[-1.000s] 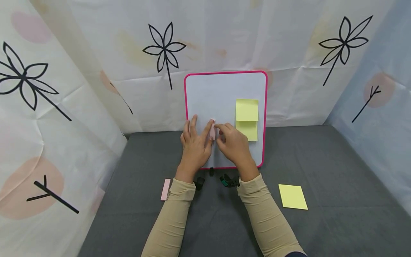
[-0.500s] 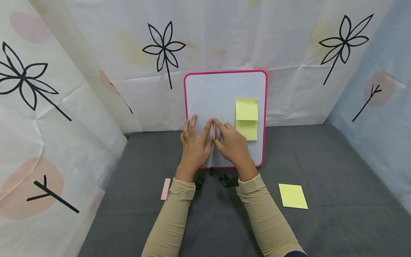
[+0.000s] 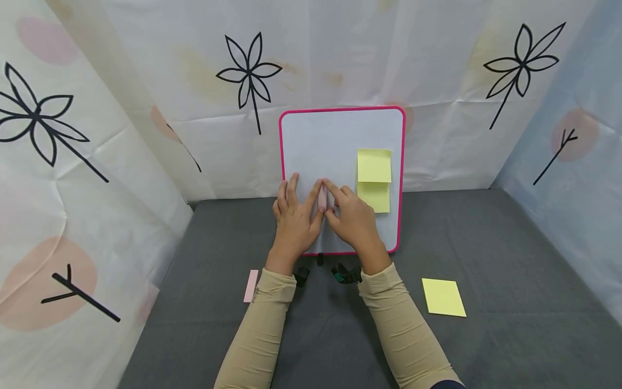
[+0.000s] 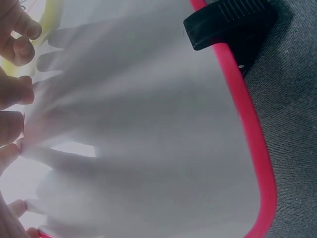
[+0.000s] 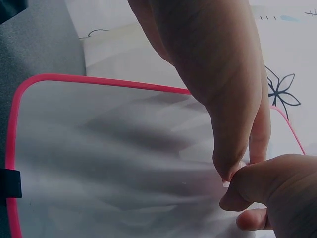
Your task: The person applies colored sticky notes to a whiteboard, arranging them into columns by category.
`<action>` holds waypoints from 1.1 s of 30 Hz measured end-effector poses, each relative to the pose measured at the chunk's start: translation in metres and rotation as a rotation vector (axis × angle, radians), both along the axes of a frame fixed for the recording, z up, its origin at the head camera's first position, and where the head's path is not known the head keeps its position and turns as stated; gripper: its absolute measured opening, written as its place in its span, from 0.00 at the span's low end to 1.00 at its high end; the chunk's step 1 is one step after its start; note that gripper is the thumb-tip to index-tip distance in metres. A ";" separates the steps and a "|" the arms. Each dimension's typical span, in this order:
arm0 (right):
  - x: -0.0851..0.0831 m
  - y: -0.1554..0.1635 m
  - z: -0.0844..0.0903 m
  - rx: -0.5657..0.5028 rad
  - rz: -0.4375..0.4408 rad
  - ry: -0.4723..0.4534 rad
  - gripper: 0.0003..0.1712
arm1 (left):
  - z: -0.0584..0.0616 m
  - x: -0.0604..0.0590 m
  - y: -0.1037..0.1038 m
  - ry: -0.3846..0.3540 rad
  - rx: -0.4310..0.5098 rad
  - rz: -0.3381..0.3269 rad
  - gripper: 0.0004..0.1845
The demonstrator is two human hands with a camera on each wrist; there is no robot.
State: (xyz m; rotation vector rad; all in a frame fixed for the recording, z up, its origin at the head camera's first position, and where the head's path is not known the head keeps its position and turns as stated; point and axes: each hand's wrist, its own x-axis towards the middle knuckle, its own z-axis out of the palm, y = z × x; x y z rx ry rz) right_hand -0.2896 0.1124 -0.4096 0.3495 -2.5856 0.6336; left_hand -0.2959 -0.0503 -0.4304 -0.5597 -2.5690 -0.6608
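Observation:
A narrow pink sticky-note strip point(image 3: 322, 199) lies upright on a whiteboard point(image 3: 320, 135) with a pink rim. My left hand point(image 3: 295, 229) rests spread on the board, its index fingertip at the strip's top and its thumb at the lower end. From the other side, my right hand point(image 3: 353, 219) presses its straight index finger at the strip's top, with the thumb beside the lower part. In the right wrist view, the fingers hide most of the strip. The left wrist view catches fingertips point(image 4: 22, 89) only along its left edge.
Two overlapping yellow sticky notes point(image 3: 373, 166) are on the board's right side. Another yellow note point(image 3: 444, 297) lies on the grey table point(image 3: 486, 243) at right, and a pink strip point(image 3: 250, 286) beside the left sleeve. A black clip point(image 4: 228, 25) grips the board's lower edge.
My right index finger has straightened and moved slightly up and left to the strip's top, meeting the left index fingertip. The left hand has stayed in place.

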 end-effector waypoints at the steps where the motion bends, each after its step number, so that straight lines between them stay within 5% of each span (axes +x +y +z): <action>1: 0.000 0.000 0.000 -0.002 -0.001 0.003 0.36 | 0.000 0.000 0.000 0.001 0.001 -0.001 0.31; 33: 0.002 0.001 0.001 -0.014 0.008 0.011 0.34 | 0.000 0.003 -0.002 0.036 0.000 -0.011 0.31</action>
